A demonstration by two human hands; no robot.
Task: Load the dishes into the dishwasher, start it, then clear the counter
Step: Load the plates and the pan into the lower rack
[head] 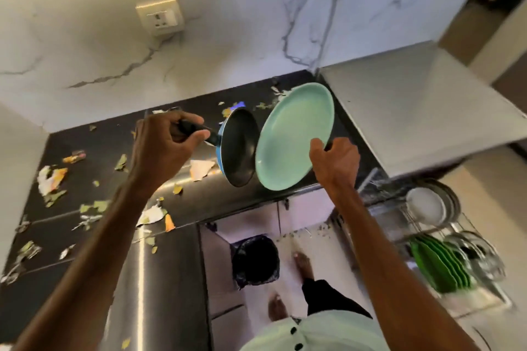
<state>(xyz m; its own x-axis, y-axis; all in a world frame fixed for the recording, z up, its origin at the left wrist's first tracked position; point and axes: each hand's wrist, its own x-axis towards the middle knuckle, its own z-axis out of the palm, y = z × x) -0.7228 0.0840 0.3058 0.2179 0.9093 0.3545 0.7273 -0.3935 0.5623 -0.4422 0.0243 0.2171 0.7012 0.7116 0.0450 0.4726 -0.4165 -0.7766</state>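
Note:
My left hand (166, 145) grips the black handle of a small blue frying pan (239, 148), held tilted on its side above the dark counter (94, 222). My right hand (333, 162) grips the lower right rim of a mint-green plate (296, 137), also tilted, right beside the pan. At the lower right the dishwasher rack (445, 239) stands pulled out, holding several green plates (436, 265), a white bowl (425, 205), steel plates and glassware.
Vegetable peels and paper scraps (52, 179) litter the counter. A black-lined bin (255, 262) stands on the floor by my bare feet. The grey dishwasher top (413, 105) sits at the right. A wall socket (159, 16) is on the marble backsplash.

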